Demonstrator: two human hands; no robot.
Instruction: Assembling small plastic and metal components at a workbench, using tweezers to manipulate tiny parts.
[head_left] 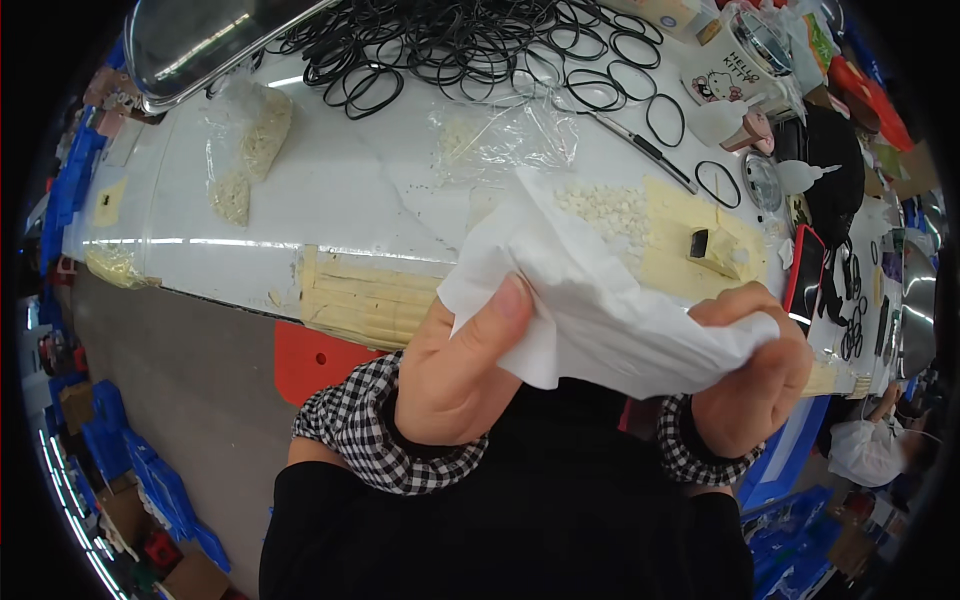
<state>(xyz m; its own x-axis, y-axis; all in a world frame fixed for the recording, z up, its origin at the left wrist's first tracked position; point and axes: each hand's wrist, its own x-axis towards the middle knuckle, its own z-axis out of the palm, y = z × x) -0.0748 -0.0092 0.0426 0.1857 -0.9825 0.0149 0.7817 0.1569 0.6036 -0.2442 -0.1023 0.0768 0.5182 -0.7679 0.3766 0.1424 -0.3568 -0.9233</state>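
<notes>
Between my two hands stretches a white tissue (600, 310), creased and lifted above the table's front edge. My left hand (455, 375) pinches its left part, thumb on top and the other fingers hidden beneath. At its right end my right hand (755, 365) is closed around a bunched part. Behind the tissue, partly covered by it, lies a spread of small white pieces (605, 212). Beside them, a small block with a dark face (712, 248) rests on yellow tape (670, 205). A clear plastic bag (510, 140) lies flat just beyond.
Black rubber-like rings (450, 40) heap at the back, near a pen (645, 150). Bags of small pale pieces (262, 130) lie left. A white cup (735, 65), squeeze bottle (720, 122) and red-edged phone (803, 275) stand or lie right. A red stool (310, 360) sits below.
</notes>
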